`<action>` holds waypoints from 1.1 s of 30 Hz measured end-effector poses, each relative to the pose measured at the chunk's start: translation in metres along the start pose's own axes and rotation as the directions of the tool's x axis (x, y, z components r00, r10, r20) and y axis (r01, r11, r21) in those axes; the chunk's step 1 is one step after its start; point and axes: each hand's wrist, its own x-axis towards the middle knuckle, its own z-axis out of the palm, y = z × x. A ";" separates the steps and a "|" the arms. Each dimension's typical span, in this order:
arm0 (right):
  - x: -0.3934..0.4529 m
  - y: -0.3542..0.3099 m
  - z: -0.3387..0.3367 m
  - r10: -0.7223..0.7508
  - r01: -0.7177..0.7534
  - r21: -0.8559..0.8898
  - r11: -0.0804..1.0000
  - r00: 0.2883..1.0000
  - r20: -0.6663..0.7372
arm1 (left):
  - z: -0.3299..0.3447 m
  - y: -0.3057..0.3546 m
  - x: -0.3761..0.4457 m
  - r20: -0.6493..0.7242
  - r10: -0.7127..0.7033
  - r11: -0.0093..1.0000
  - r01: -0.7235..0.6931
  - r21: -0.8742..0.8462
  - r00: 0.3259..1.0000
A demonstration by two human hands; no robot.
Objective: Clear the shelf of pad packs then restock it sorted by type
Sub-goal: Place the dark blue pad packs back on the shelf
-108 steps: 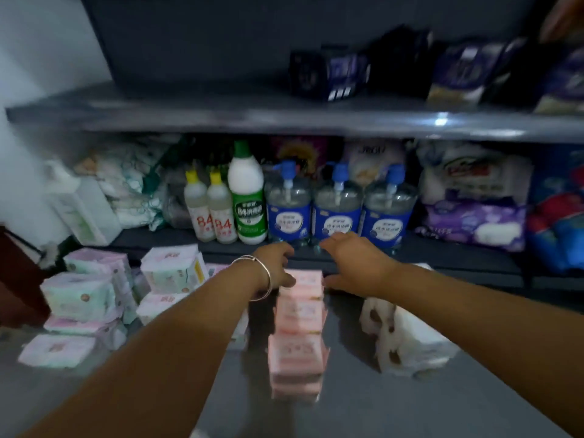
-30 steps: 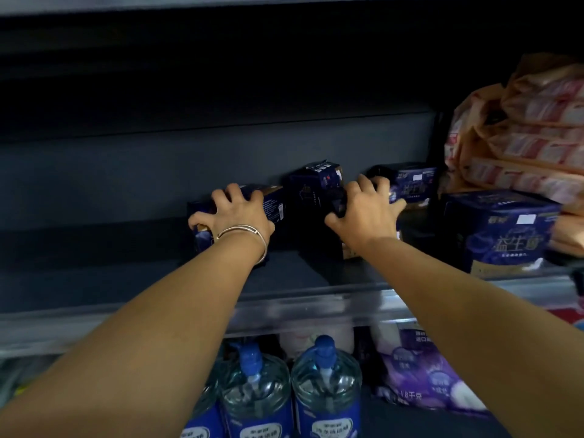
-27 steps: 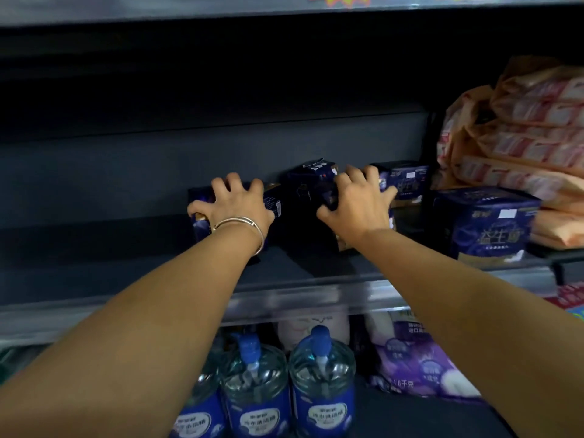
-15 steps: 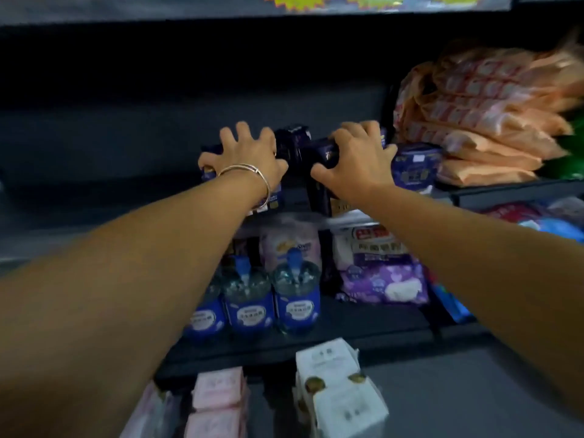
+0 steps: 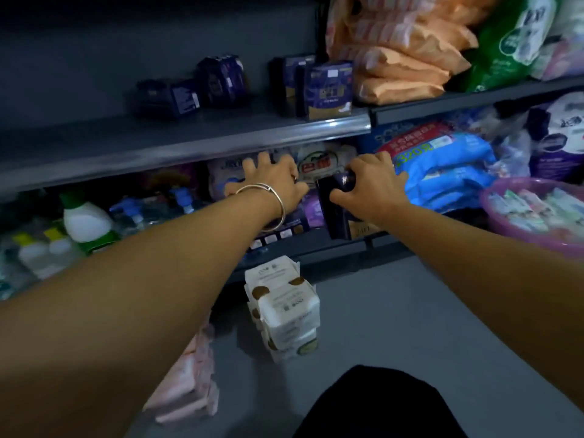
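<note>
My left hand, with a bangle on its wrist, grips a dark blue pad pack from above; only the pack's lower edge shows under the wrist. My right hand grips another dark blue pad pack, held upright. Both packs hang in front of the lower shelf, below the edge of the upper shelf. Several dark blue packs stay on the upper shelf: one lying flat, one upright behind it and two at the front right.
On the floor stand stacked white pad packs and pink pad packs. Bottles fill the lower shelf's left side. Orange packs are piled on the upper right, blue packs sit below them, and a pink basket is on the right.
Both hands have lifted a dark blue pack each off the upper shelf and brought them down in front of the lower shelf. The view has tilted down toward the floor.
</note>
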 end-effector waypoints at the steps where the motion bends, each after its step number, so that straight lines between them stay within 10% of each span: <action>1: -0.002 0.014 0.007 0.024 -0.024 -0.002 1.000 1.000 0.019 | 0.018 0.006 0.006 0.024 0.011 1.000 -0.011 -0.017 1.000; 15: -0.018 0.139 0.128 0.280 -0.239 -0.156 0.958 0.897 0.342 | 0.209 0.052 0.050 0.336 0.032 0.958 0.067 -0.280 0.941; 33: -0.004 0.178 0.260 0.364 -0.279 -0.236 0.931 0.761 0.537 | 0.342 0.021 0.063 0.508 0.030 0.983 0.066 -0.171 0.861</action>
